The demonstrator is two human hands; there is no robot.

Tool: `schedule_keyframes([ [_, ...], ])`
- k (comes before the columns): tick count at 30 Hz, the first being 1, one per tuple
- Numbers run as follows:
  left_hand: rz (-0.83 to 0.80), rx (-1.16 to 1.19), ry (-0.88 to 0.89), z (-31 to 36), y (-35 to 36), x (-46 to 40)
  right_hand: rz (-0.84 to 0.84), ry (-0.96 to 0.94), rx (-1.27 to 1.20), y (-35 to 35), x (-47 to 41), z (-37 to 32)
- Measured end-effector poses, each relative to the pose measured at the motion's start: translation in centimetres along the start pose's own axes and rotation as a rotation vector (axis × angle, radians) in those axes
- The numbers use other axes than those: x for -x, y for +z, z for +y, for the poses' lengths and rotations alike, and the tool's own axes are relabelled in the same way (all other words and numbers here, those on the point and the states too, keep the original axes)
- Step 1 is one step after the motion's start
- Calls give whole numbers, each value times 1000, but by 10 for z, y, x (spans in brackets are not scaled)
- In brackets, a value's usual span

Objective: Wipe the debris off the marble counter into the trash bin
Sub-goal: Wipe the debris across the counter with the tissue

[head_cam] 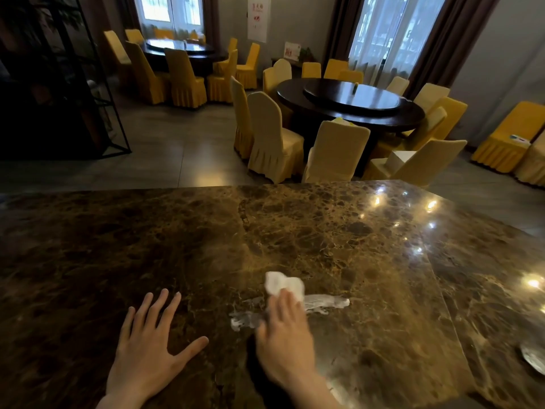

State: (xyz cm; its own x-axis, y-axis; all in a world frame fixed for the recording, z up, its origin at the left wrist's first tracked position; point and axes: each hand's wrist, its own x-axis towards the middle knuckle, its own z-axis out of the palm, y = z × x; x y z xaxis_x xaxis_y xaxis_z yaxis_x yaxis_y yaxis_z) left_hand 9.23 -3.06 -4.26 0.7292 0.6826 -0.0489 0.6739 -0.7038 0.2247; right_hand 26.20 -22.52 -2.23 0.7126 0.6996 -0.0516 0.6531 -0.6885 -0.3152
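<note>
While the left hand (147,346) lies flat at lower left, fingers (160,305) spread apart and holding nothing, likely bracing the body, the right hand (284,346) presses a crumpled white tissue (281,283) onto the marble desk (368,290), fingers together on top of it. White smeared debris (324,302) streaks either side of those fingertips, low centre. No trash bin is visible

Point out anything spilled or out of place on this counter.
A white smear streaks the marble counter, running out both sides from under the right hand, which presses a white wad onto it. The left hand lies flat beside it. No trash bin is in view.
</note>
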Motion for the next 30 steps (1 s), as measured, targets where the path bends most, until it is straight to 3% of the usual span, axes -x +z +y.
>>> schedule_keyframes([
  [5,-4,-6,0,1,-2,0,-57,-247,-64,10,15,-13],
  [10,0,13,-2,1,-3,1,136,-75,-31,-16,16,50],
  [13,1,4,-2,1,-3,1,139,-33,61,-22,10,61],
  [17,-3,3,-3,1,-1,1,55,-50,109,-23,5,37],
  [23,20,22,4,0,-1,1,93,-200,34,-18,6,27],
  [30,29,24,9,2,-3,3,236,50,-9,-28,-16,38],
])
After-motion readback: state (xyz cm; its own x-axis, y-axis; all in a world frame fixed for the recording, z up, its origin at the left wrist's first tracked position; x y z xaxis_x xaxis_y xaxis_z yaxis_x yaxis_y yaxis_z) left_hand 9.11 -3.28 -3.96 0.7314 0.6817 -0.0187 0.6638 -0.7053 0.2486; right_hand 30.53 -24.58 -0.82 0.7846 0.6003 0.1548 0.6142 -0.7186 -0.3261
